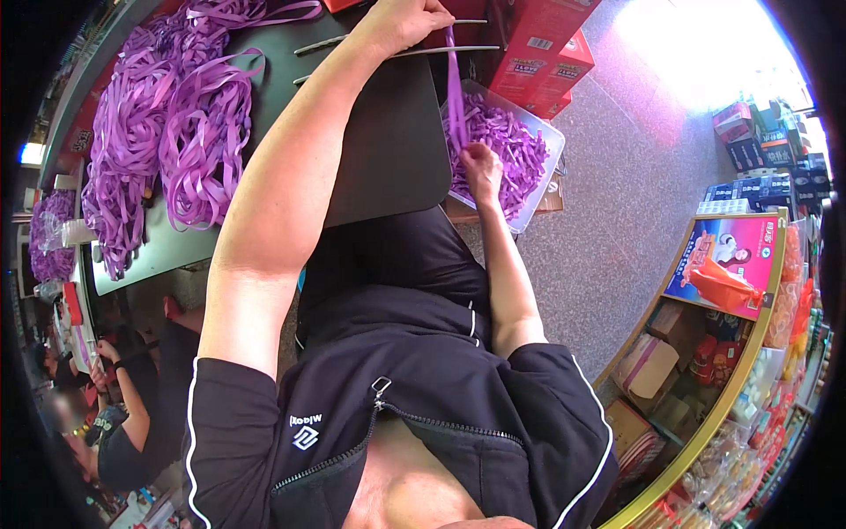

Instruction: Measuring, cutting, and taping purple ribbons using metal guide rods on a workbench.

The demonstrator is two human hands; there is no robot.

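Note:
A purple ribbon strap [455, 88] stretches between my two hands. My left hand [410, 25] reaches far over the dark table, its fingers closed on the strap's upper end beside two thin metal rods [441, 51]. Lower down, my right hand [483, 167] pinches the same strap above a translucent white plastic bin [551, 141]. Folded purple ribbon pieces [511, 145] fill that bin. A big heap of long purple ribbons [132, 115] lies to the left on the table, with a looped bundle [207, 141] at its near side.
The dark tabletop [388, 150] ends just before my lap. Red cartons [546, 53] stack up behind the bin. At right, a gold-edged display counter [705, 370] holds packaged goods, with boxes [767, 159] beyond. Another person [123, 432] sits at the lower left near more purple ribbon [51, 234].

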